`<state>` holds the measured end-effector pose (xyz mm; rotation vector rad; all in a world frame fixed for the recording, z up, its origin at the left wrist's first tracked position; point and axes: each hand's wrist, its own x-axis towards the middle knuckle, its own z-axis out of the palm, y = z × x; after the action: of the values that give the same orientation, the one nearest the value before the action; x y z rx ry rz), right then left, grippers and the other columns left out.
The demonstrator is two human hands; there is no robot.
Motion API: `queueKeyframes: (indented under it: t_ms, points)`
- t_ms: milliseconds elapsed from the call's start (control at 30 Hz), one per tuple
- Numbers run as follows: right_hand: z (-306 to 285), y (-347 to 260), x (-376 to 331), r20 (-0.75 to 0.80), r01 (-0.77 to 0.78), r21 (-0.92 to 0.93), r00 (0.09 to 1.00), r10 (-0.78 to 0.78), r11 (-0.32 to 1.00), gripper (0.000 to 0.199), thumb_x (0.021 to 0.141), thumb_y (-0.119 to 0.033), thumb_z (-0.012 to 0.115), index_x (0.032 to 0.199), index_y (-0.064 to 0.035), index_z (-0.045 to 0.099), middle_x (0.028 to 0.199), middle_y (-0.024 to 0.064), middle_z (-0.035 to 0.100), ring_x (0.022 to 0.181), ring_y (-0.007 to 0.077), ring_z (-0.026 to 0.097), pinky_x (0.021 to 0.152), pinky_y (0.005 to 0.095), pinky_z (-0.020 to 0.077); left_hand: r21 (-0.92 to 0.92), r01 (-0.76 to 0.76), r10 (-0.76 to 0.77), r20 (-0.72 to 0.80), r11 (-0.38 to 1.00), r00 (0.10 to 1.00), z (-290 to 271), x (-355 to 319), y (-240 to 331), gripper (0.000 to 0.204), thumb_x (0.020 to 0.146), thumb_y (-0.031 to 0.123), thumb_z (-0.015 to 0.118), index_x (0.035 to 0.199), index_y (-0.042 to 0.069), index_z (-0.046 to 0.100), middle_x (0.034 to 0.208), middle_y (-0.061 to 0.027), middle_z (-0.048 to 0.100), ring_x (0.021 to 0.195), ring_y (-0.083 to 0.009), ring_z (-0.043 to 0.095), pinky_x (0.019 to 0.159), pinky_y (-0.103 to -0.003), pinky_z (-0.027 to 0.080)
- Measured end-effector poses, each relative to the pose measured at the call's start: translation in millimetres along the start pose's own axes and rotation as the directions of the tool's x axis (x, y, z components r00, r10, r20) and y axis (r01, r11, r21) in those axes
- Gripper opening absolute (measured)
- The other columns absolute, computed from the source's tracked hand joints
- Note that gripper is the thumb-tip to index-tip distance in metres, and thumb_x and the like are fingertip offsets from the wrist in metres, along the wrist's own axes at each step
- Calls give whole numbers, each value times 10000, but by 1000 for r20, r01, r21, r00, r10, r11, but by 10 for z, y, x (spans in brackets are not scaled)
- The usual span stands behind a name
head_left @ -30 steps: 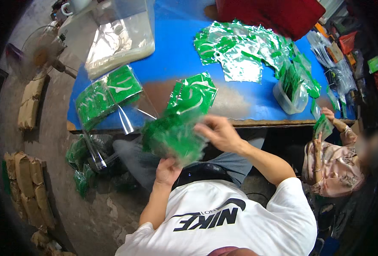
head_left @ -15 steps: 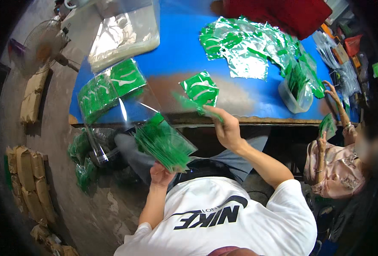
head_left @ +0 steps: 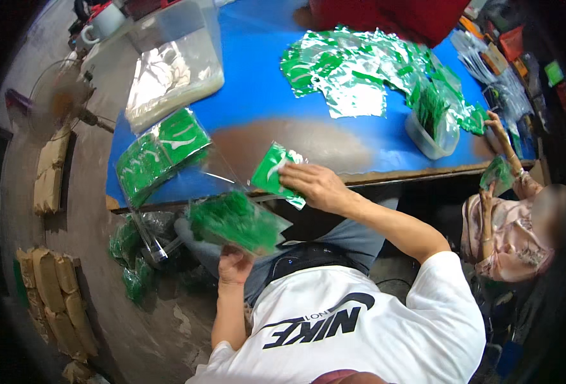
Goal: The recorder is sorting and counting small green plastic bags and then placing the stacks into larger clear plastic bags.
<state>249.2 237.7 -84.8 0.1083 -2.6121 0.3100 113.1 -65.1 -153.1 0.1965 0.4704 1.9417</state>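
My left hand (head_left: 236,264) is closed under the lower end of a stack of green packets in clear film (head_left: 232,221), held above my lap and blurred by motion. At the table's near edge my right hand (head_left: 317,187) has its fingers together over a single flat green packet (head_left: 271,171). That packet partly overhangs the edge, and my right thumb is hidden. To the left, neat piles of green packets (head_left: 168,150) lie on the table beside a clear plastic sheet or bag that hangs over the edge.
A clear tub (head_left: 203,83) stands at the far left of the blue table (head_left: 251,70). Loose green packets (head_left: 360,70) spread across the far side, near a small tub (head_left: 438,144) of packets. At right a co-worker (head_left: 503,230) holds a packet. Left are a fan (head_left: 59,99) and brown parcels (head_left: 56,301).
My right hand has come down over the single packet, which has shifted toward the near edge. The stack in my left hand has tilted flatter. The view has shifted slightly.
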Motion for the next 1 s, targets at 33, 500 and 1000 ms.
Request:
queueKeyframes:
  t_ms: [33, 500, 1000]
  points:
    - [-32, -70, 26, -80, 3, 124, 997, 7, 992, 416, 750, -59, 692, 1165, -57, 663, 1209, 132, 677, 1114, 308, 653, 932, 412, 538, 4, 13, -13, 2, 1000, 1000, 63, 7, 46, 643, 786, 82, 738, 1390, 52, 518, 1388, -147, 558, 1310, -337, 506, 1139, -532, 366]
    - [-1167, 87, 324, 538, -373, 479, 840, 70, 795, 274, 778, -54, 654, 1041, 15, 688, 964, 246, 689, 923, 398, 667, 816, 438, 531, 947, 9, -227, 67, 321, 972, 1081, 590, 251, 369, 784, 0, 787, 1128, 6, 654, 1119, -66, 679, 997, -201, 646, 921, -337, 502]
    - [-418, -91, -59, 260, -182, 201, 957, 127, 963, 478, 948, -260, 566, 1391, -92, 512, 1422, 215, 496, 1342, 374, 454, 1114, 480, 360, -219, 138, -186, -216, 966, 958, 555, 472, -437, 562, 854, 25, 692, 1380, 31, 495, 1415, -129, 543, 1342, -308, 480, 1150, -539, 352]
